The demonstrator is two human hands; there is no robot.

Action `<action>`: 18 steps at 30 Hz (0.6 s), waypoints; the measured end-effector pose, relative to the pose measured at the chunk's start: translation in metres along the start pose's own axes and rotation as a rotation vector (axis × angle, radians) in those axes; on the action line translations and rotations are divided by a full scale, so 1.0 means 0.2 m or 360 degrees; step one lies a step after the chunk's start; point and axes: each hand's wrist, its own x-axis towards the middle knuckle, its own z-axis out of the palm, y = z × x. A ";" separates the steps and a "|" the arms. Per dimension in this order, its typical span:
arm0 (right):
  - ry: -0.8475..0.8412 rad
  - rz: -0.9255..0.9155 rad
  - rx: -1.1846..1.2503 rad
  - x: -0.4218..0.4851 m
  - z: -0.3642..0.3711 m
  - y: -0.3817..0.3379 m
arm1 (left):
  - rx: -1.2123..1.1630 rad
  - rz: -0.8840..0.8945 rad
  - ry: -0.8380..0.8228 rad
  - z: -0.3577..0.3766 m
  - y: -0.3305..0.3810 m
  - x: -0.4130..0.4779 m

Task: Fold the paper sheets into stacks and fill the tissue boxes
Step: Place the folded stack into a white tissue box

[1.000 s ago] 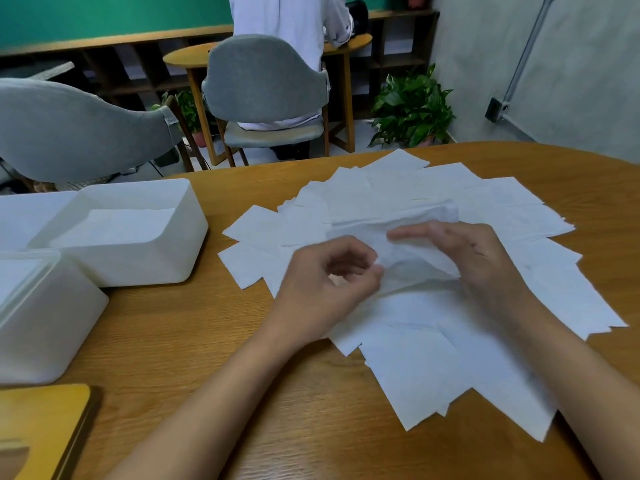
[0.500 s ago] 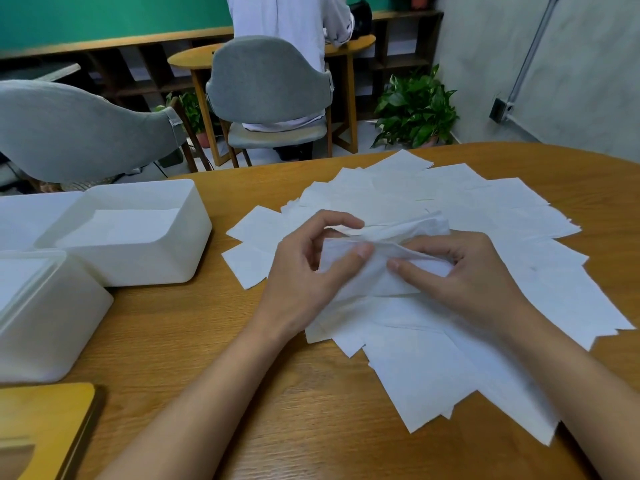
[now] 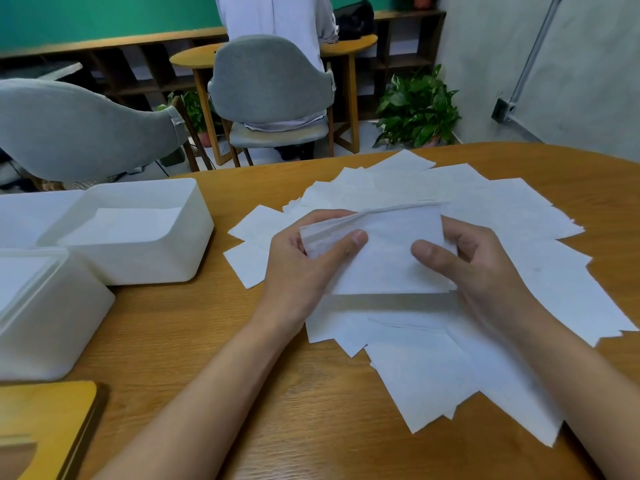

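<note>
Fingers [image 3: 346,242]: both sets are closed on the paper. Your left hand [image 3: 301,271] pinches the left end, thumb on the near face and the other fingers behind. Your right hand [image 3: 485,271] does the same at the right end.
Held thing: the folded stack of thin white paper sheets [image 3: 384,258] is between your hands, just above the litter, over the middle of the counter.
Litter: loose white paper sheets [image 3: 502,209] lie fanned and overlapping on the brown wooden counter [image 3: 207,341], from its middle out towards the right edge.
Boxes: the open white plastic tissue box [image 3: 197,216] stands toward the counter's left edge, well apart from your hands, with a flat white layer of paper lying in it. A second white plastic tissue box [image 3: 69,306] stands nearer you at the left edge; its inside is not clear to see.
Handling: expect almost no weight and no stiffness. The layers look soft, will sag where unsupported, will slide over one another, and may tear under a hard tug.
Where to hold: lay your thumbs flat across both short ends so the layers are clamped together. Spread your fingers under the stack when you carry it to a box.
Risk: a pinch at one end only would likely let the stack fan open.
</note>
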 end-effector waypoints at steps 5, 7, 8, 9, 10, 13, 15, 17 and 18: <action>0.0119 0.0131 -0.0090 0.00 0.05 0.01 | 0.0066 0.0003 0.0035 0.02 -0.02 0.00; 0.0216 0.0150 -0.0131 0.00 0.05 0.02 | 0.0143 0.0046 0.0052 0.03 -0.03 0.00; 0.0239 0.0152 -0.0127 0.01 0.05 0.03 | 0.0193 0.0094 0.0060 0.03 -0.03 0.00; 0.0256 0.0151 -0.0120 0.01 0.04 0.03 | 0.0249 0.0160 0.0072 0.04 -0.04 0.00; 0.0263 0.0139 -0.0114 0.01 0.04 0.03 | 0.0309 0.0231 0.0091 0.04 -0.06 0.00; 0.0212 0.0085 0.0032 0.02 0.02 0.01 | 0.0405 0.0211 0.0116 0.03 -0.07 0.00; 0.0198 0.0090 0.0204 0.02 0.01 0.01 | 0.0144 0.0003 -0.0032 0.03 -0.06 0.00; 0.0223 0.0099 0.0183 0.03 0.00 0.03 | -0.0027 -0.0089 -0.0146 0.03 -0.04 0.00; 0.0223 0.0101 0.0138 0.03 -0.01 0.03 | -0.0028 -0.0065 -0.0143 0.02 -0.04 0.00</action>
